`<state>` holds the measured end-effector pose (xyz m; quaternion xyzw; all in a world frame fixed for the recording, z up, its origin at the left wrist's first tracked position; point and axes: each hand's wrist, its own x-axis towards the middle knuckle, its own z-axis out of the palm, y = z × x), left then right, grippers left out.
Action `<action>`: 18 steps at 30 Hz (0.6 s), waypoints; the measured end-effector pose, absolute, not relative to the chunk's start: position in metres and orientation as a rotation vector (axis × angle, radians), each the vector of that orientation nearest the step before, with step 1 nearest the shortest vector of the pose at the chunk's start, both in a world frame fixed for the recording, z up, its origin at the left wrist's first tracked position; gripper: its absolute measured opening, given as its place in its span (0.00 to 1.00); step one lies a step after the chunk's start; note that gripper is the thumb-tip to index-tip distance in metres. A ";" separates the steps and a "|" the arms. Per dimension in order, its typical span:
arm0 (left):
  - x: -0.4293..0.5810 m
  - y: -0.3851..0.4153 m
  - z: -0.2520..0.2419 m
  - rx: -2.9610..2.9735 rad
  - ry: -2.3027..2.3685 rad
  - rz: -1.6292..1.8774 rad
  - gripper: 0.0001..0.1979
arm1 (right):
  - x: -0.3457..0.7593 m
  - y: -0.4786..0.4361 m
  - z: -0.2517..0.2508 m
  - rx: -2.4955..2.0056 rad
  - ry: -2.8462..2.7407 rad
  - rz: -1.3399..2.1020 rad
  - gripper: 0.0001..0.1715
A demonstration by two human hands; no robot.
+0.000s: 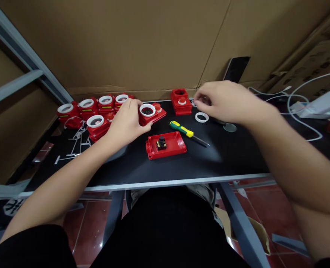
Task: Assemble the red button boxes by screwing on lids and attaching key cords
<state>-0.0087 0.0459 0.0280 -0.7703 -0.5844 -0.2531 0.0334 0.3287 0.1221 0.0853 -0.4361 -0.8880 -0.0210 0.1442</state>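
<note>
My left hand (128, 121) grips a red housing cover (151, 115) with a white ring around its round opening. My right hand (215, 100) is curled at the back of the table beside a red box (181, 102); what its fingers hold, if anything, is too small to make out. Below it lies a loose white ring (202, 117). An open red base (170, 144) with a black part inside sits near the front edge. Between base and ring lies a green and yellow screwdriver (182, 128), its tip pointing right.
Several red units with white rings (88, 105) stand at the back left, with white T-shaped pieces (70, 155) before them. A phone (237, 69) leans on the cardboard wall (142, 44). A clear disc (229, 127) and white cables (304, 119) lie to the right.
</note>
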 end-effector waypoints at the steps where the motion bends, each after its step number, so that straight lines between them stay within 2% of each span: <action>1: -0.007 0.043 0.030 -2.351 -1.779 -0.811 0.30 | 0.316 0.116 0.081 -1.162 -2.532 -0.079 0.09; 9: 0.011 0.026 0.030 -2.471 -1.483 -0.818 0.27 | 0.270 0.097 0.020 -0.870 -2.332 0.199 0.28; 14: 0.016 0.023 0.024 -2.514 -1.481 -0.858 0.26 | 0.275 0.102 0.008 -0.776 -2.301 0.251 0.25; 18: 0.015 0.026 0.016 -2.550 -1.554 -0.985 0.32 | 0.275 0.105 0.006 -0.711 -2.280 0.259 0.29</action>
